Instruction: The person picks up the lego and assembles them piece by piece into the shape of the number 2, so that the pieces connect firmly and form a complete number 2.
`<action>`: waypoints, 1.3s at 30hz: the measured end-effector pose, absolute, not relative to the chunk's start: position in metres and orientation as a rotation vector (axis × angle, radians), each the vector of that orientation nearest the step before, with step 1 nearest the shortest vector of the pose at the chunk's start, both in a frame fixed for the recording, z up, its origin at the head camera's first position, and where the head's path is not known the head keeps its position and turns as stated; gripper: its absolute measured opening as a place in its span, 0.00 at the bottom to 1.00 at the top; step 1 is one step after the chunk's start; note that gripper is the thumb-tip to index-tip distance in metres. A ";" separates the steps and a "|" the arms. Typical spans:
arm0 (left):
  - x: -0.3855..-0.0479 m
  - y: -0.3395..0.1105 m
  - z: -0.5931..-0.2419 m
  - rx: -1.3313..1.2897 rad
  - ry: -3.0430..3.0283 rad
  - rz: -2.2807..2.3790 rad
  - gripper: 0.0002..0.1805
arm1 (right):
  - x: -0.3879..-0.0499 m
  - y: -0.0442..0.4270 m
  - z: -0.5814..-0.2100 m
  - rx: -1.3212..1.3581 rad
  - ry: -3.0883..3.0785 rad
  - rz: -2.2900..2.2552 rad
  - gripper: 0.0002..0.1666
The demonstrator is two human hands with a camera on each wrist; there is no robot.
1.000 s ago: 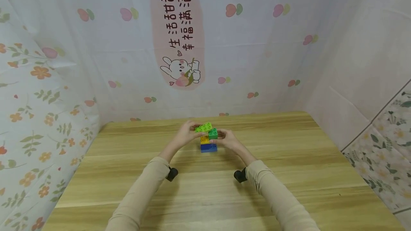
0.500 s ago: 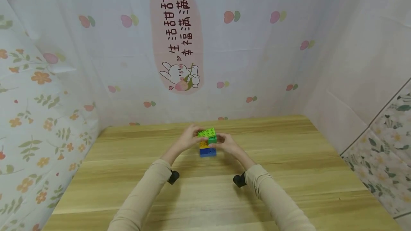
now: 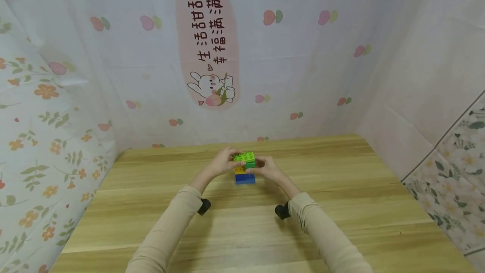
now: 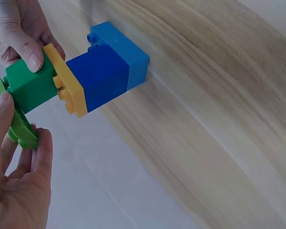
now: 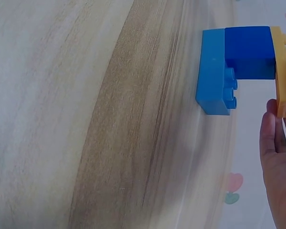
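Observation:
A stack of toy building blocks stands on the wooden table. At its base lies a light blue block [image 4: 133, 64], with a dark blue block [image 4: 100, 76] on one end. Above that is a flat yellow plate [image 4: 66, 83] bearing a green block [image 4: 31, 88]. My left hand [image 3: 222, 164] pinches a flat light green plate [image 3: 244, 157] by its ends, tilted against the green block's studs. With thumb and fingers, my right hand [image 3: 268, 169] holds the green block from the right, fingertips also touching the yellow plate in the right wrist view.
The wooden table [image 3: 242, 231] extends on all sides of the stack. A printed curtain [image 3: 295, 70] hangs behind its back edge, and flowered cloth [image 3: 49, 138] hangs at the left. Each wrist wears a black camera mount.
My left hand has lowered the light green plate and shifted it right, onto the top of the green block. The right hand keeps its hold there. The head view has tilted slightly.

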State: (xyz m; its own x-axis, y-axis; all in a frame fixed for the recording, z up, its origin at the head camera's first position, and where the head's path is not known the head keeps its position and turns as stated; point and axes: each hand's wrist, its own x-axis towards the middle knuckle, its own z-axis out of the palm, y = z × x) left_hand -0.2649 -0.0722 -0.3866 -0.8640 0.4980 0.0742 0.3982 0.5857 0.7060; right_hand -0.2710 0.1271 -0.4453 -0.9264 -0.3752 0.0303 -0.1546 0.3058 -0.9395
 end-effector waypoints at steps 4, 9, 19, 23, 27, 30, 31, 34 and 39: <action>-0.267 -0.072 -0.385 0.821 2.695 1.074 0.19 | -0.272 0.127 -0.445 -0.522 2.381 -1.664 0.24; -0.270 -0.071 -0.382 0.883 2.710 0.997 0.18 | -0.272 0.128 -0.444 -0.553 2.372 -1.661 0.24; -0.270 -0.067 -0.367 0.838 2.696 0.841 0.19 | -0.273 0.128 -0.440 -0.627 2.297 -1.704 0.25; -0.271 -0.064 -0.368 0.815 2.700 0.802 0.19 | -0.275 0.128 -0.445 -0.592 2.308 -1.694 0.24; -0.272 -0.062 -0.367 0.794 2.702 0.786 0.20 | -0.274 0.129 -0.444 -0.603 2.312 -1.700 0.24; -0.273 -0.062 -0.365 0.791 2.700 0.750 0.20 | -0.274 0.129 -0.442 -0.617 2.330 -1.680 0.23; -0.273 -0.062 -0.365 0.794 2.697 0.737 0.20 | -0.274 0.129 -0.442 -0.620 2.336 -1.671 0.23; -0.274 -0.062 -0.362 0.814 2.684 0.715 0.20 | -0.274 0.129 -0.441 -0.616 2.348 -1.651 0.23; -0.273 -0.065 -0.367 0.825 2.658 0.826 0.20 | -0.274 0.129 -0.442 -0.615 2.357 -1.641 0.23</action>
State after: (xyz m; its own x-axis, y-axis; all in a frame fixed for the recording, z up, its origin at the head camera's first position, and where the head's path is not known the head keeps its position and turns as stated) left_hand -0.2730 -0.0653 -0.3675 -0.8126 0.5801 -0.0570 0.4457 0.6814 0.5805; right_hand -0.2738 0.1294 -0.4416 -0.8923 -0.4463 0.0682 -0.2189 0.2955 -0.9299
